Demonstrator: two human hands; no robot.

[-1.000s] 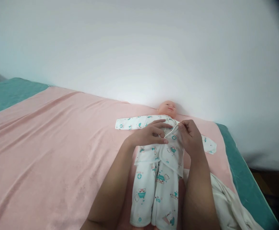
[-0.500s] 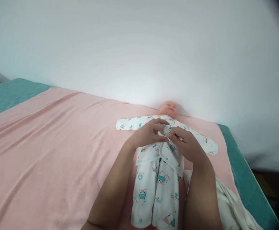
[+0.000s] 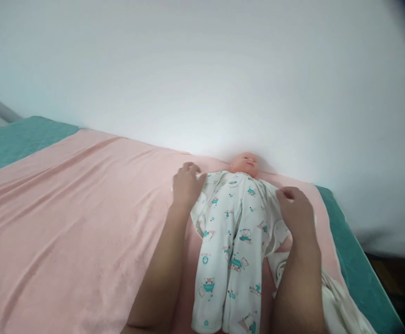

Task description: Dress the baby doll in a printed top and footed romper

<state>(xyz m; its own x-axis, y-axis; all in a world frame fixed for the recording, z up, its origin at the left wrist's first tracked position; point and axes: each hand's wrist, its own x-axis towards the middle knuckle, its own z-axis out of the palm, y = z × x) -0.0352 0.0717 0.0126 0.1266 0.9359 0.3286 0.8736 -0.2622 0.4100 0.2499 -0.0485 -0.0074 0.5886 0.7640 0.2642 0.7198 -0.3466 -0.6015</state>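
Observation:
A baby doll [image 3: 246, 162] lies on its back, dressed in white pants [image 3: 235, 250] and a white baby shirt [image 3: 277, 208] with teal and pink prints. The shirt's two front panels are spread apart to the sides, so the pants show up to the chest. Beside the doll, on the left, my left hand [image 3: 188, 185] has curled fingers and thumb at the edge of one panel. My right hand [image 3: 296, 208] pinches the other panel out on the right side. Both hands partly hide the sleeves.
The doll rests on a pink blanket [image 3: 84, 222] with creases, laid over a teal mat [image 3: 352, 246]. Crumpled white cloth [image 3: 338, 301] lies at the lower right, by my right forearm. A white wall [image 3: 188, 69] rises behind the doll's head.
Both hands have moved apart from the middle of the chest, left and right. The shirt's front panels, lapped over the pants before, are now drawn open.

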